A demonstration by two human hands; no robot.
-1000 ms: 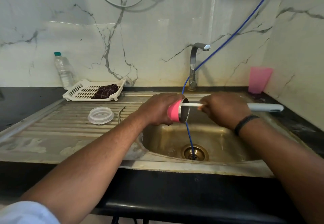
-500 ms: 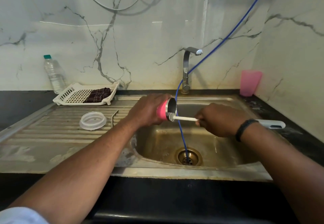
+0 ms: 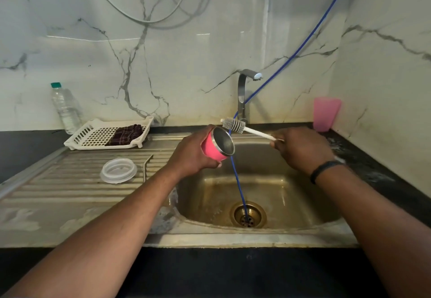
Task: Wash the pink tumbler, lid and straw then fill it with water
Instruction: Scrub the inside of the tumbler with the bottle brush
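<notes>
My left hand (image 3: 191,152) grips the pink tumbler (image 3: 217,147) on its side over the sink basin, its steel mouth facing right. My right hand (image 3: 300,149) holds a white bottle brush (image 3: 235,125) by the handle. The bristle head is outside the tumbler, just above and behind its rim. The clear round lid (image 3: 118,170) lies on the ribbed drainboard to the left. The bent metal straw (image 3: 147,166) rests beside the lid.
The steel sink (image 3: 291,195) has a drain with a blue hose (image 3: 238,181) running down into it from the upper right. A tap (image 3: 243,92) stands behind. A pink cup (image 3: 325,113), a white tray (image 3: 93,134) with a dark cloth and a water bottle (image 3: 66,109) sit along the wall.
The brush was deep inside the tumbler, then drawn out to the rim. Now its bristle head is fully out and raised above the tumbler's mouth.
</notes>
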